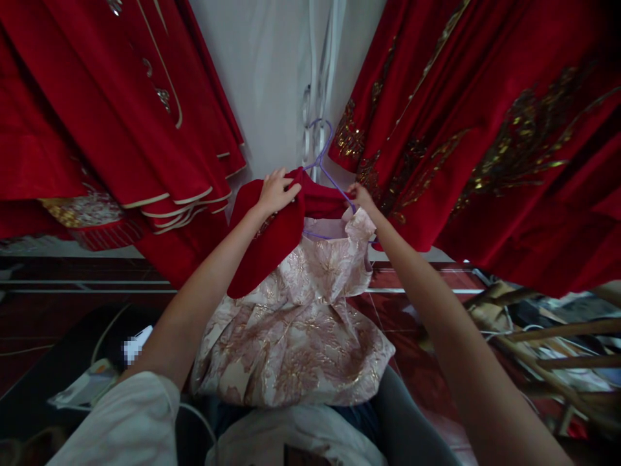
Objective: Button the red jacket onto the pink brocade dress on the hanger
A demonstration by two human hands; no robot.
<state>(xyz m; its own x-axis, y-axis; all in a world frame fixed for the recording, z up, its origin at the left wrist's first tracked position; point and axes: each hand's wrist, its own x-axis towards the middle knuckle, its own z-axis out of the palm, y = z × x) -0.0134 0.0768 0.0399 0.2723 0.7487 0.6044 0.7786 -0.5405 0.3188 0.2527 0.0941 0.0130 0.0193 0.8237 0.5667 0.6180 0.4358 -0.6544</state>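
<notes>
A pale pink brocade dress [301, 323] with gold-toned floral patterns hangs on a purple hanger [328, 169] and spreads down over my lap. A red cape-like garment [264, 239] lies over the hanger's left side, covering that shoulder of the dress; its inner side shows behind the neckline. My left hand [280, 193] rests on the red cloth near its top, thumb spread away from the fingers. At the hanger's right end, my right hand [359, 196] pinches the edge of the red garment, just above the dress's ruffled sleeve [361, 223]. Its fingertips are partly hidden.
Large red embellished garments hang at left [194, 149] and right [485, 162]. White metal bars [315, 71] stand between them, behind the hanger. A wooden rack [563, 349] with mixed items is at lower right. A dark surface [58, 343] with a packet lies at left.
</notes>
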